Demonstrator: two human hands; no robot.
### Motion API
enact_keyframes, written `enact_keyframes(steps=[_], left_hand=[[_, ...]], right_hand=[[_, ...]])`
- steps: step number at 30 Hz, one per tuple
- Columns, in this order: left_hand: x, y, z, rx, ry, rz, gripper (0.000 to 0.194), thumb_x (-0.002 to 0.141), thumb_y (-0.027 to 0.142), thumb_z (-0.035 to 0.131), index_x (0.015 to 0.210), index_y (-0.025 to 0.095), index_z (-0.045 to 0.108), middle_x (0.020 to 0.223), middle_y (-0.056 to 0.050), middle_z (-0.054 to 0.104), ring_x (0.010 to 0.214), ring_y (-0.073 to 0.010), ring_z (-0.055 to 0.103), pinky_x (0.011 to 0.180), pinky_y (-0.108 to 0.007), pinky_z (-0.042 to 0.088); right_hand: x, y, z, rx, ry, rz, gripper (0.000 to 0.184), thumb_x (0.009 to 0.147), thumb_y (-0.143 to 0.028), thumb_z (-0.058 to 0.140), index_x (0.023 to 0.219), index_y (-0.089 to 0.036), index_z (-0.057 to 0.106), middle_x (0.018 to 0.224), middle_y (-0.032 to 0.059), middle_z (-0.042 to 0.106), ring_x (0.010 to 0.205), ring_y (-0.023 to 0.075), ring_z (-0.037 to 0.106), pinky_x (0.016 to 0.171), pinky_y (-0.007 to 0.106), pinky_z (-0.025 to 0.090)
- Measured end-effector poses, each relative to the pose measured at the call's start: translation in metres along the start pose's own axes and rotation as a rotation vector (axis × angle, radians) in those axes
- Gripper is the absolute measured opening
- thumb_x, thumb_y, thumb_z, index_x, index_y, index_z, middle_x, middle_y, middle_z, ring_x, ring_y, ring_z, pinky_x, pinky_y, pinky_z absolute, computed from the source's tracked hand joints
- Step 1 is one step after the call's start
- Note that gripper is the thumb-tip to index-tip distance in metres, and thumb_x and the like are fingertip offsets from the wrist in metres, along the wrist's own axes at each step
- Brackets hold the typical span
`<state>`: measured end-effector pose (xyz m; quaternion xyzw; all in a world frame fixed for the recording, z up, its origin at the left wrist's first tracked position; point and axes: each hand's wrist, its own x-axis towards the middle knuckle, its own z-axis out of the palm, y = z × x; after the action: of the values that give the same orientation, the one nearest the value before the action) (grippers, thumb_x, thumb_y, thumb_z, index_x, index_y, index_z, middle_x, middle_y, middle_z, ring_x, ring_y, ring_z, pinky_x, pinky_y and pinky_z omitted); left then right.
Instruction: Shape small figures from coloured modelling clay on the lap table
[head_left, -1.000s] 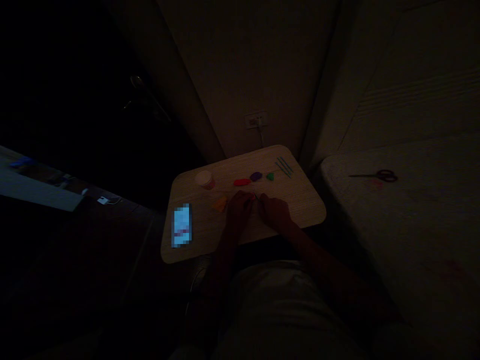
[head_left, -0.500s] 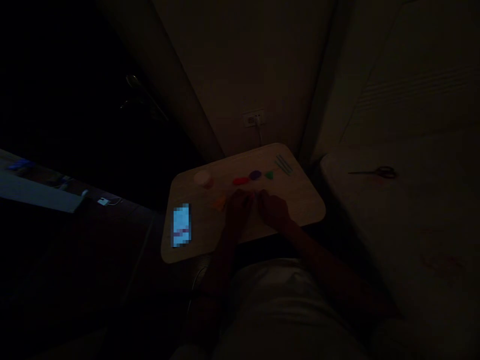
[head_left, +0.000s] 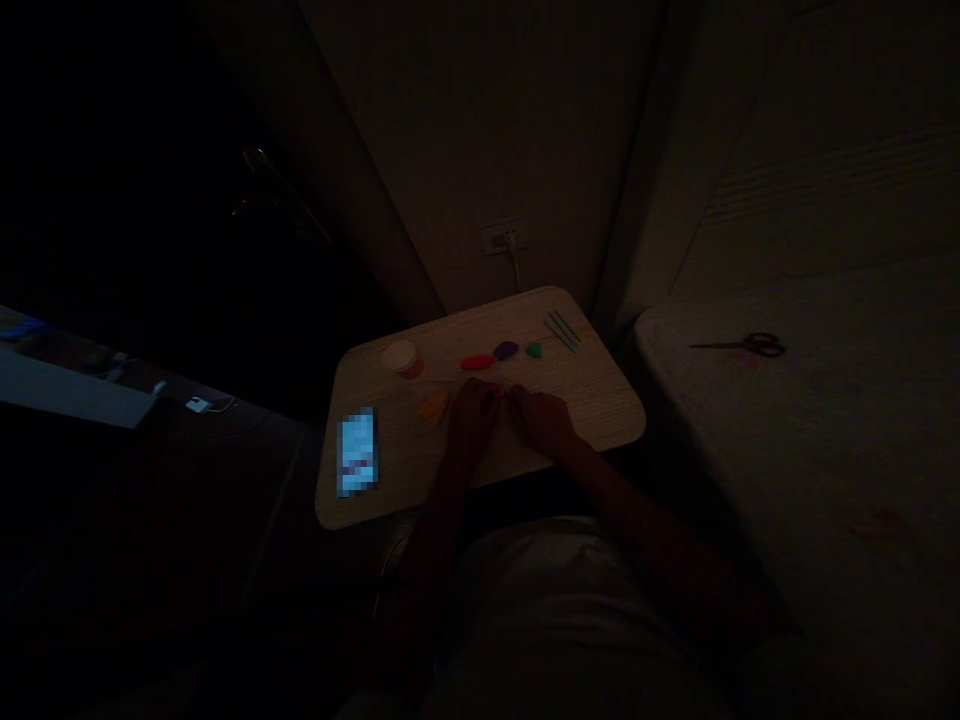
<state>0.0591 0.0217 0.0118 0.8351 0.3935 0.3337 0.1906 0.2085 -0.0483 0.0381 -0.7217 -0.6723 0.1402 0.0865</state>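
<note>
In dim light, my left hand (head_left: 471,412) is closed over the small table, with a tiny pinkish-red piece of modelling clay (head_left: 499,393) showing at its fingertips. Close beside it, my right hand (head_left: 541,418) is closed too, fingertips pinched together; what they hold is too dark to make out. Just beyond the hands lie a red clay lump (head_left: 477,362), a purple lump (head_left: 506,350) and a smaller green lump (head_left: 534,350). An orange lump (head_left: 433,407) rests left of my left hand.
On the wooden table (head_left: 405,480) stand a lidded tub (head_left: 401,356), a lit, blurred-out phone (head_left: 357,452) and several thin green sticks (head_left: 562,330). Scissors (head_left: 761,345) lie on a pale surface to the right. A wall socket (head_left: 504,237) with a plugged cable is behind.
My fingertips have drawn slightly apart, and the pinkish-red piece shows more clearly at the left ones. The whole view has shifted a little; the things on the table stay put.
</note>
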Motion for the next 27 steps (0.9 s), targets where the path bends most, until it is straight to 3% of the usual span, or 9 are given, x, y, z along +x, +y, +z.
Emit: enact_keyframes(steps=[8,12,15,20,27], left_hand=[[-0.001,0.002,0.000,-0.079,0.076,-0.108,0.020,0.099,0.025,0.060,0.118,0.021,0.062,0.115,-0.008,0.072,0.105,-0.0226,0.068,0.098,-0.039,0.055],[-0.003,0.004,-0.001,-0.097,0.061,-0.049,0.034,0.094,0.013,0.056,0.127,0.022,0.057,0.124,-0.009,0.069,0.115,-0.0229,0.066,0.104,-0.040,0.053],[-0.003,0.002,0.000,-0.020,0.089,-0.006,0.040,0.091,0.015,0.062,0.130,0.021,0.054,0.128,-0.012,0.065,0.119,-0.0262,0.063,0.106,-0.043,0.051],[-0.002,-0.005,0.005,0.104,0.071,-0.034,0.035,0.092,0.025,0.067,0.125,0.020,0.057,0.121,-0.013,0.068,0.113,-0.0295,0.064,0.103,-0.047,0.051],[-0.005,-0.006,0.003,-0.014,0.022,-0.042,0.033,0.095,0.024,0.064,0.128,0.023,0.059,0.123,-0.009,0.071,0.114,-0.0252,0.066,0.105,-0.043,0.052]], right_hand=[[-0.003,-0.001,0.000,0.136,0.104,0.184,0.036,0.108,-0.034,0.034,0.132,-0.016,0.055,0.104,0.0154,0.077,0.094,0.0278,0.073,0.081,0.034,0.047],[-0.003,0.005,0.002,0.224,0.162,0.216,0.037,0.108,-0.034,0.035,0.132,-0.019,0.058,0.102,0.0130,0.077,0.093,0.0269,0.072,0.079,0.033,0.045],[-0.002,0.010,0.002,0.299,0.206,0.242,0.038,0.107,-0.034,0.036,0.131,-0.021,0.062,0.102,0.0113,0.078,0.091,0.0262,0.071,0.077,0.032,0.044],[-0.002,0.016,0.005,0.431,0.295,0.211,0.038,0.104,-0.035,0.038,0.124,-0.023,0.069,0.108,0.0087,0.079,0.095,0.0249,0.071,0.079,0.031,0.045],[-0.002,0.019,0.010,0.457,0.333,0.147,0.034,0.099,-0.035,0.045,0.109,-0.023,0.076,0.106,0.0065,0.079,0.097,0.0225,0.071,0.080,0.029,0.046]])
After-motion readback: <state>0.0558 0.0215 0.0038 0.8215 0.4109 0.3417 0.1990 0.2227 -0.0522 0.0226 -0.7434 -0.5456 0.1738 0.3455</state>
